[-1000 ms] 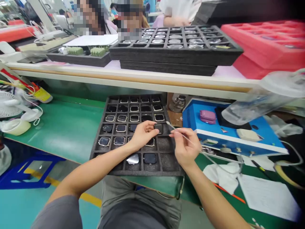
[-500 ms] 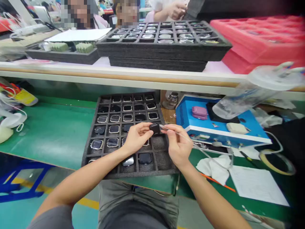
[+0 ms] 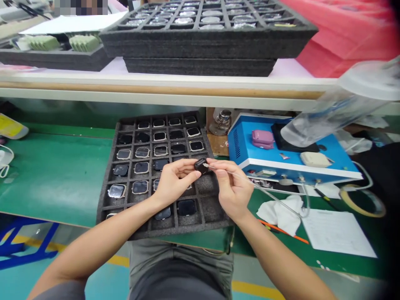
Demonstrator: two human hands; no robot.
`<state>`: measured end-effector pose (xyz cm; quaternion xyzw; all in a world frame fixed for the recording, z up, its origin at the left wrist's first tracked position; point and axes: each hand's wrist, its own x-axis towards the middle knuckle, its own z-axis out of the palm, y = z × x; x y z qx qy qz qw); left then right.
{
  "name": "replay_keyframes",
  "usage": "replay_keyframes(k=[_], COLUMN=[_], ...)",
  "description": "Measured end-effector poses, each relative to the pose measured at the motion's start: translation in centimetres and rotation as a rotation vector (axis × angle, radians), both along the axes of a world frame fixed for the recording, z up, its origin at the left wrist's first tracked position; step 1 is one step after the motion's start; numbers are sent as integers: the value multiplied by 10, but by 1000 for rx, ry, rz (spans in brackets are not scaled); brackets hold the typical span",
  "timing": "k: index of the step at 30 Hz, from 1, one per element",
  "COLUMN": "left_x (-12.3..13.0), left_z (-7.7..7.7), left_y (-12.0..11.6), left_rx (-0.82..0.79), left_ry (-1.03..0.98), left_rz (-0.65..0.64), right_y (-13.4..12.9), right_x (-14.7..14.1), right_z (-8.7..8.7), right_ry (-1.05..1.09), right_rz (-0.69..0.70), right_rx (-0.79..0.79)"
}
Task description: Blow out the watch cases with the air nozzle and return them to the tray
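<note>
My left hand pinches a small black smartwatch body by its edge, above a dark foam tray. Between the fingers of my right hand is the end of a thin cable, whose light tip lies against the watch's face. Whether the tip is fastened there I cannot tell. Square compartments of the tray hold several watches, some with silver frames, such as a framed watch and a dark watch. My hands and forearms cover part of the tray.
Right of the tray stands a blue machine with a pink block on it. A glass bottle, white cloth, paper sheet and tape roll lie around it. A shelf carries stacked black trays and red foam trays.
The camera view has tipped down and come closer. The watch has turned in my left hand, and the cable tip has shifted from its edge onto its face.
</note>
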<state>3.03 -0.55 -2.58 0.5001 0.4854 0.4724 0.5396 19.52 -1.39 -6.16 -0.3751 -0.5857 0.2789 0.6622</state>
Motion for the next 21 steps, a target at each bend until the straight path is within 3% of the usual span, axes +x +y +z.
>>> replay_keyframes(k=[21], left_x=[0], left_z=[-1], left_y=[0], left_rx=[22], left_ry=[-3], left_rz=[-8], right_y=[0], right_x=[1], right_z=[-1], right_ry=[12], right_rz=[9], right_rx=[-5])
